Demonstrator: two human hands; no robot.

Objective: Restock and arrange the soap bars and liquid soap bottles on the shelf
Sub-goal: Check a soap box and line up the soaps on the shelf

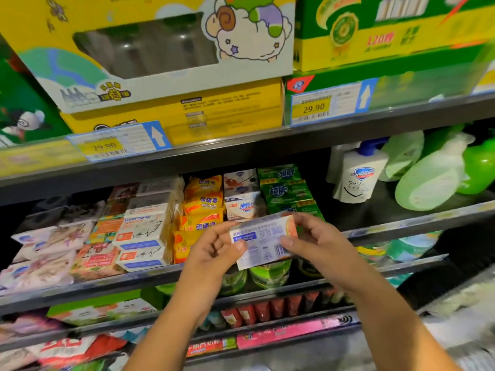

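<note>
**Soap Box Held at Both Ends Before the Middle Shelf**

At the far left of the grey metal middle shelf (80, 287), pale pink flower-printed soap packs (45, 245) are stacked. Orange-and-pink cardboard soap boxes (99, 258) are set just beside them. Next, white cardboard boxes lettered "Goat Soap" (142, 228) are piled at the front edge. A column of yellow wrapped soap bars (203, 202) is ranged to their right. White soap boxes marked with a blue shield (242, 204) are stacked after that, with green wrapped soap bars (289, 188) close on their far side.

In front of these last two stacks, a white-and-blue rectangular soap box with a barcode and an orange end (263, 239) is held in the air. It is slightly tilted, its printed back turned to the camera. Its left end is pinched by the left hand (214, 253) between thumb and curled fingers. Its right end is gripped by the right hand (318, 242), the thumb laid near the barcode. One hand is thus clamped on each end.

Further right on the same shelf, a white plastic pump bottle with a blue pump head (359, 175) is stood upright. Pale green plastic containers (428, 178) are leaned beside it, too blurred to tell bottle from pouch. A glossy bright green bottle (479, 170) is seen at the edge.

On the shelf above, a yellow carton printed with a cartoon sheep (160, 49) is placed at the left and a green-and-yellow carton (388, 30) at the right. A yellow-and-blue price tag reading 29.90 (117, 143) is fixed to the rail.
</note>
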